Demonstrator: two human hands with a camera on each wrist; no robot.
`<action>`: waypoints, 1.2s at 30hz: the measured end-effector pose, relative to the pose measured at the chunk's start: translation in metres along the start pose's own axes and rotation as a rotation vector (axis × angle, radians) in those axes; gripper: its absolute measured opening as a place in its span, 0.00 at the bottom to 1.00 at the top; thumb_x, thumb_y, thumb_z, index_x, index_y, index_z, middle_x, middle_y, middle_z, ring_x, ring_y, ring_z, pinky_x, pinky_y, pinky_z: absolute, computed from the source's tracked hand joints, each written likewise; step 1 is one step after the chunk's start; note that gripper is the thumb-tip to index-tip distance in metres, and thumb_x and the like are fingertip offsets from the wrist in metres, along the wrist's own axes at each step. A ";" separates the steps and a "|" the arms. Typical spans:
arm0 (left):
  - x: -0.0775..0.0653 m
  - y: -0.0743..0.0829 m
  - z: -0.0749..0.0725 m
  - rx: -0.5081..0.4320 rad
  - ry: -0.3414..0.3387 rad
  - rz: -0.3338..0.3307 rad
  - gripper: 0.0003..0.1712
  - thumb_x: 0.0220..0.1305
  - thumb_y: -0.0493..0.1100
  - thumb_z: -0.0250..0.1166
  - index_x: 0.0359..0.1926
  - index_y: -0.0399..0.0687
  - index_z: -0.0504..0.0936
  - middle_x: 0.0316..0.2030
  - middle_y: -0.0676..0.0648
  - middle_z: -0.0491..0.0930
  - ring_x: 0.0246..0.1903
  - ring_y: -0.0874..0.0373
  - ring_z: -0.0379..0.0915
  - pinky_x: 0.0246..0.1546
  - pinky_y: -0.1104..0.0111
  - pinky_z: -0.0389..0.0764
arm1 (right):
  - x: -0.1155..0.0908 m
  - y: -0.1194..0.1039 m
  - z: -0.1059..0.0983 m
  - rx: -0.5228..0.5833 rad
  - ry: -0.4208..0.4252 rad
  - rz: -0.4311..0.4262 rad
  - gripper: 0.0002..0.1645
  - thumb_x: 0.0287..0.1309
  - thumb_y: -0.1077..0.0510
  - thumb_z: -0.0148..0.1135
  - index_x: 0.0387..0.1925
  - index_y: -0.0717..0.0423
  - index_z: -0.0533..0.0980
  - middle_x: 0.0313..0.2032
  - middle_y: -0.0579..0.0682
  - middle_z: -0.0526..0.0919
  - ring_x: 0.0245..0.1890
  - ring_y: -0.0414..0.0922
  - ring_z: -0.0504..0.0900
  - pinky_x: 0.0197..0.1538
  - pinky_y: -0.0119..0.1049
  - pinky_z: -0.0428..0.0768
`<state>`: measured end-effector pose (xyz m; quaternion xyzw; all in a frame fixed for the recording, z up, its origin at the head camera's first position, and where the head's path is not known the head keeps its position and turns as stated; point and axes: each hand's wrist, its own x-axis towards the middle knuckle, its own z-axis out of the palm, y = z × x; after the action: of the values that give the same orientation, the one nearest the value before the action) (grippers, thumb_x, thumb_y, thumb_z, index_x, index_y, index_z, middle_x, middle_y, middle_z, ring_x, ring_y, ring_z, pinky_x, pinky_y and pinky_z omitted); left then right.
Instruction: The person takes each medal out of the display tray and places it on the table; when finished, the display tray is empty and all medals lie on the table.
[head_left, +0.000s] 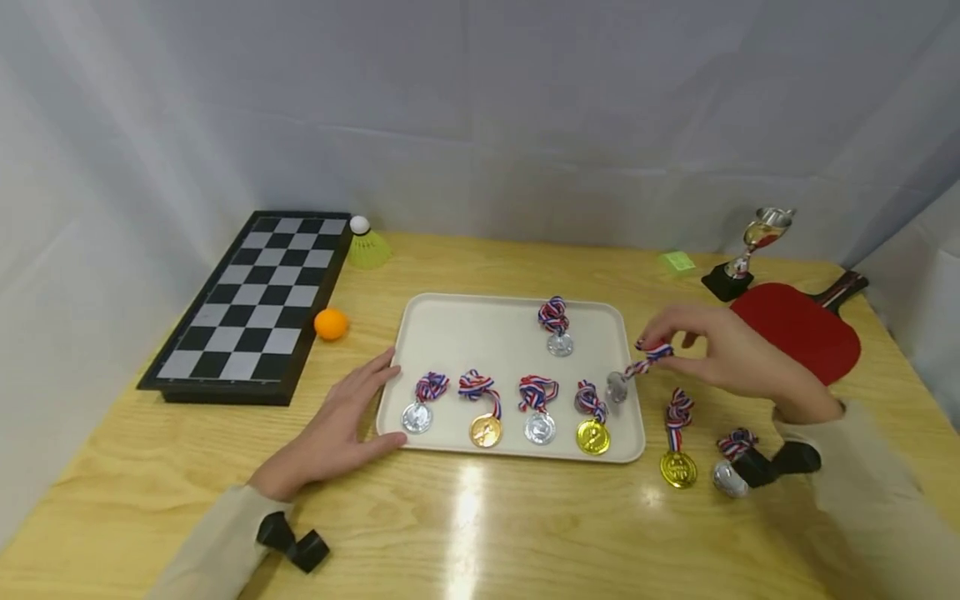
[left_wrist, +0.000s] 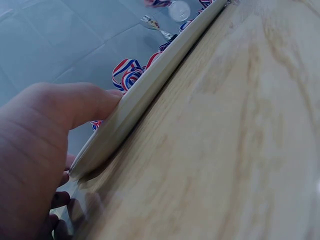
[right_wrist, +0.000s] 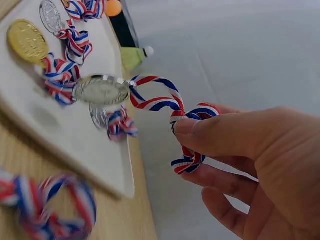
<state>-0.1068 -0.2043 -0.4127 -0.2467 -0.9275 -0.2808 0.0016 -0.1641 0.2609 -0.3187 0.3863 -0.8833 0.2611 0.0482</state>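
At three o'clock on the cream tray (head_left: 457, 333), right by its rim in the head view, hangs a silver medal (head_left: 617, 387), its striped ribbon (right_wrist: 160, 105) pinched between the thumb and fingers of the right hand (head_left: 720, 350). From that grip the disc lies between seven and eight o'clock, and the long axis of ribbon and disc slants the same way, disc end toward the tray. Whether the disc touches the tray cannot be told. The right hand is plainly the nearer one; the left hand (head_left: 337, 417) rests between eight and nine o'clock on the tray's edge, thumb and fingers spread against the rim.

From the held disc, a gold medal (head_left: 593, 436) sits at seven o'clock and a second silver medal (head_left: 559, 344) at ten, both on the tray. Off the tray, another gold medal (head_left: 678, 469) lies on the tabletop (head_left: 540, 525), between five and six o'clock from the grip.

The discs are round, shiny and metallic-looking, with raised designs. Their ribbons, red, white and blue, look like ribbed woven cloth, bunched into soft knots and loops. Smooth and rounded at the corners, the tray contrasts with the glossy, streaked wood grain beneath.
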 end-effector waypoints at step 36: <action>0.002 -0.002 0.001 -0.007 0.023 0.031 0.47 0.54 0.53 0.69 0.69 0.39 0.61 0.74 0.41 0.51 0.70 0.37 0.50 0.63 0.36 0.53 | -0.149 0.078 -0.010 0.013 -0.015 0.155 0.31 0.29 0.81 0.72 0.28 0.42 0.79 0.40 0.27 0.81 0.42 0.18 0.75 0.32 0.18 0.76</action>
<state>-0.1091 -0.2044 -0.4141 -0.2578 -0.9226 -0.2867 0.0160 -0.1162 0.4080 -0.3854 0.3191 -0.9091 0.2671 0.0187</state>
